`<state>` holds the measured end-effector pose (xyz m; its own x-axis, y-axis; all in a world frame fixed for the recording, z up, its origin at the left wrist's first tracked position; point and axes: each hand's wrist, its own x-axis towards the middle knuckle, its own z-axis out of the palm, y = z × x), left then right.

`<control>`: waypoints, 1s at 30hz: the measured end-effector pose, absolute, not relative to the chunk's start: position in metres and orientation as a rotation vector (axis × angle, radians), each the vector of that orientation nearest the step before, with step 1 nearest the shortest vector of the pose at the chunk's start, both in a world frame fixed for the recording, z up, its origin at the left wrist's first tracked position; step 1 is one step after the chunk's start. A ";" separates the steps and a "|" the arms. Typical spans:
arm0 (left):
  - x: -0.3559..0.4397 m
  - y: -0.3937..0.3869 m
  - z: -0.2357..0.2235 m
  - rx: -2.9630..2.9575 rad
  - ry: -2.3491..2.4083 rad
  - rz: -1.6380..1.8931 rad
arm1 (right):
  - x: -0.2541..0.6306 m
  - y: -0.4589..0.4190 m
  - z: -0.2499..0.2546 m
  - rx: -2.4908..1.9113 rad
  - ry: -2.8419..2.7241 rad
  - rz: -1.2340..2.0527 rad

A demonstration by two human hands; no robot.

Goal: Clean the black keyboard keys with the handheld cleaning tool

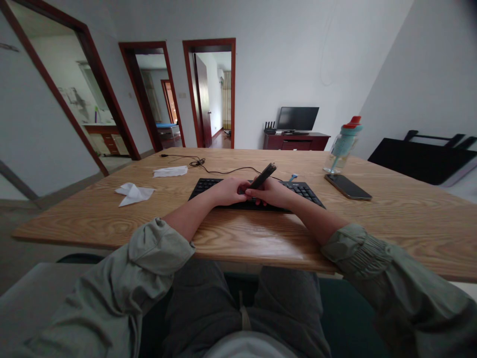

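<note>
Both of my hands meet over a black keyboard (305, 191) on the wooden table. A dark, bar-shaped object (264, 176) is between them, tilted up to the right, with small points at its upper end; its exact kind is unclear. My right hand (274, 193) is closed around it from the right. The fingers of my left hand (231, 191) are closed at its lower end, which they partly hide. Behind the keyboard, close to my right hand, a small blue-tipped item (293, 177) shows. The middle keys are covered by my hands.
On the wooden table (238, 233) a crumpled tissue (134, 194) and a folded tissue (170, 171) lie left. A thin black cable (231, 170) runs behind the keyboard. To the right are a phone (348, 187) and a water bottle with a red lid (343, 144).
</note>
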<state>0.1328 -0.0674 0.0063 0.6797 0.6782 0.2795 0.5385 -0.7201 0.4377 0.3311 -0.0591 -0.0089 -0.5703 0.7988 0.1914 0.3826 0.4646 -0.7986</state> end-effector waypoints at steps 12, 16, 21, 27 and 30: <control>0.130 -0.065 0.001 2.522 1.093 0.705 | 0.334 -0.057 -0.010 -0.914 -2.238 0.492; 0.126 -0.065 0.000 2.459 1.128 0.710 | 0.338 -0.057 -0.014 -0.871 -2.378 0.390; 0.119 -0.059 -0.001 2.426 1.279 0.797 | 0.333 -0.059 -0.024 -0.771 -2.495 0.206; 0.122 -0.063 -0.001 2.497 1.364 0.799 | 0.330 -0.058 -0.033 -0.677 -2.538 0.053; 0.124 -0.065 -0.001 2.522 1.399 0.838 | 0.330 -0.057 -0.036 -0.642 -2.530 -0.023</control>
